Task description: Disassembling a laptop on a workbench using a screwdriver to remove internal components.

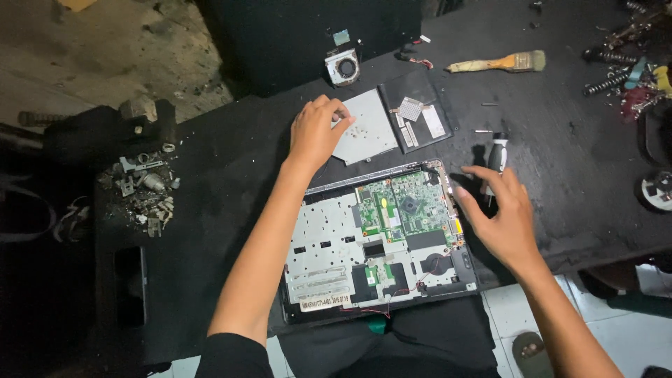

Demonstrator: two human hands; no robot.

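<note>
An opened laptop base (329,252) lies in front of me with its green circuit board (406,206) exposed. My left hand (316,129) reaches past it, fingertips pinched at the near corner of a flat grey optical drive (367,129); whether something small sits between the fingers I cannot tell. My right hand (500,213) hovers at the laptop's right edge with fingers spread, just in front of a screwdriver (495,159) with a black and white handle. It holds nothing.
A black cover panel (420,115), a small cooling fan (343,68) and a paintbrush (500,64) lie at the back of the dark table (231,161). Springs and tools (630,70) crowd the right; scrap metal parts (143,189) sit at the left.
</note>
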